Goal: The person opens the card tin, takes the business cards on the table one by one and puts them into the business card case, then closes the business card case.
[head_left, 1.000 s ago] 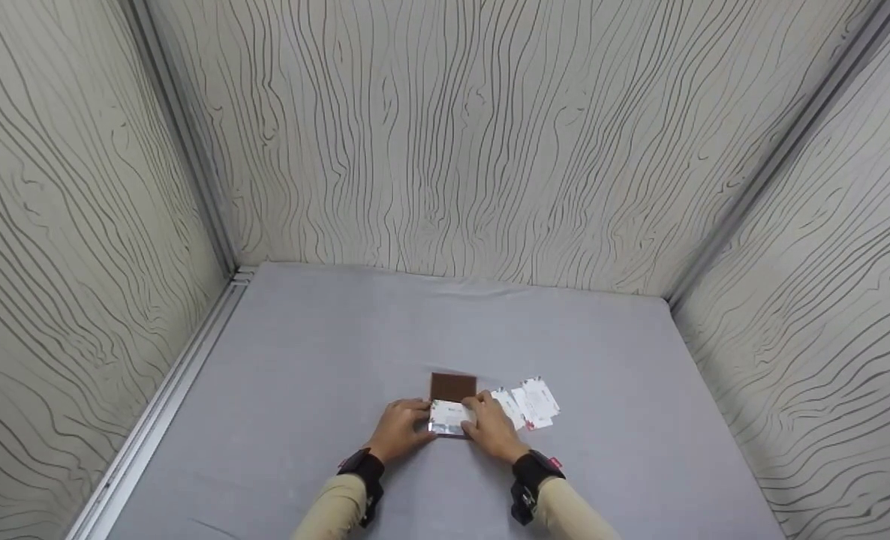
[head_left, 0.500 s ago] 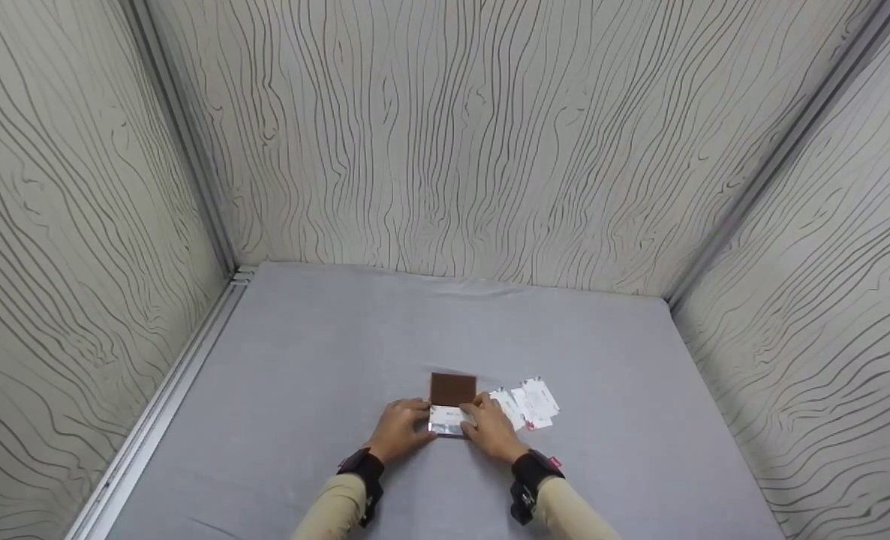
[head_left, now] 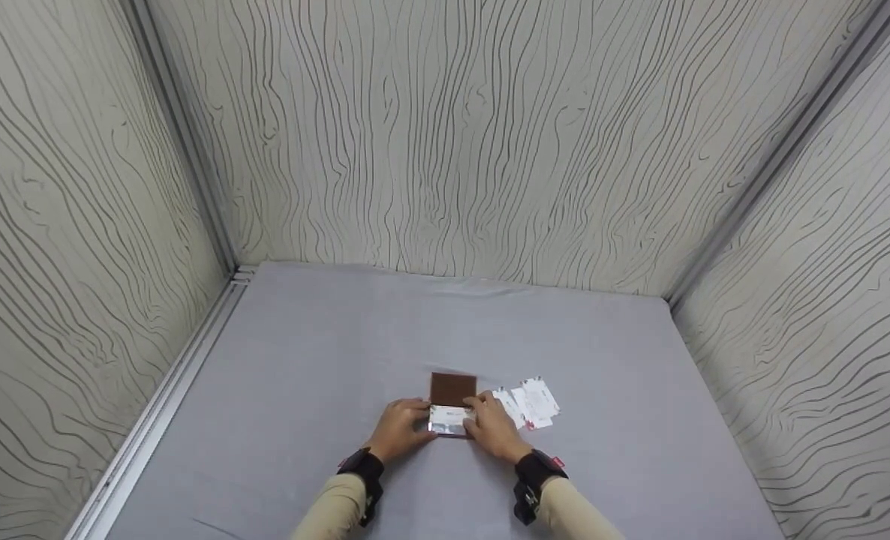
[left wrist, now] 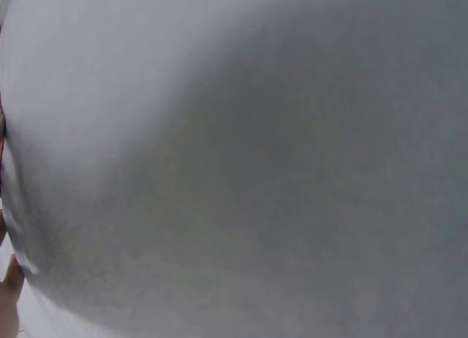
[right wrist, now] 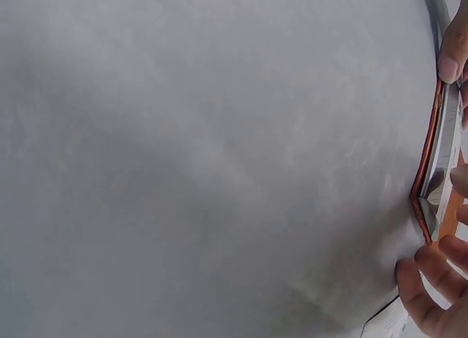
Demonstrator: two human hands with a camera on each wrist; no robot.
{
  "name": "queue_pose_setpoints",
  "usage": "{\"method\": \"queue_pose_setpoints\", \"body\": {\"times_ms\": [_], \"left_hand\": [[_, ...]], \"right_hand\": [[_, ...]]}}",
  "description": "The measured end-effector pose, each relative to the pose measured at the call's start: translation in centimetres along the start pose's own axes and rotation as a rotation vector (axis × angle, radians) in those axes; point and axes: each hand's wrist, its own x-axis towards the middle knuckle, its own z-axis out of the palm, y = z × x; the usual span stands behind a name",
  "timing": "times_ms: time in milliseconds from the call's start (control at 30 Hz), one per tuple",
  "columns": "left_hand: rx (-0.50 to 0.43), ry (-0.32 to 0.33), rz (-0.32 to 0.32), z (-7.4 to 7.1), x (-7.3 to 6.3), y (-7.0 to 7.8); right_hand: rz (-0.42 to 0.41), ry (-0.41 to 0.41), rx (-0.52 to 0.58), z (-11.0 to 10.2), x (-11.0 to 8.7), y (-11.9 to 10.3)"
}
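A brown card holder (head_left: 452, 388) lies unfolded on the grey cloth, its bare panel away from me. In the nearer panel's clear pocket sits a white printed card (head_left: 451, 413). My left hand (head_left: 400, 430) grips the holder's left side, fingers at its upper edge and thumb near the lower corner. My right hand (head_left: 496, 433) holds the right side with bent fingers, its thumb over the card's right end. Up close in the right wrist view, the holder's reddish-brown edge (right wrist: 423, 166) runs between the left thumb (right wrist: 449, 64) and the right hand (right wrist: 437, 290).
Several loose white cards (head_left: 539, 403) overlap just right of my right hand. Grey cloth (head_left: 325, 337) covers the table. Patterned panels (head_left: 445, 150) stand behind and at both sides, and a metal rail (head_left: 167, 405) runs along the left edge.
The white card has slid towards me, deeper into the pocket, baring more of the brown panel. My right hand has shifted slightly right; my left hand has stayed in place.
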Motion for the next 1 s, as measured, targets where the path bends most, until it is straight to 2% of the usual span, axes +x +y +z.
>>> {"method": "queue_pose_setpoints", "body": {"times_ms": [200, 400, 533, 867, 1000], "left_hand": [[-0.006, 0.006, -0.012, 0.1, -0.1, 0.0], [-0.003, 0.009, -0.02, 0.0, -0.1, 0.0], [-0.008, 0.015, -0.02, -0.1, -0.1, 0.1], [0.013, -0.006, -0.009, -0.1, -0.1, 0.0], [0.013, -0.002, 0.0, -0.2, -0.1, 0.1]], "right_hand": [[0.015, 0.073, -0.004, -0.1, -0.3, 0.6], [0.021, 0.184, -0.064, -0.1, -0.5, 1.6], [0.047, 0.216, -0.119, -0.1, -0.6, 2.2], [0.157, 0.195, -0.218, -0.7, -1.2, 3.3], [0.214, 0.172, -0.218, -1.0, -1.5, 3.6]]}}
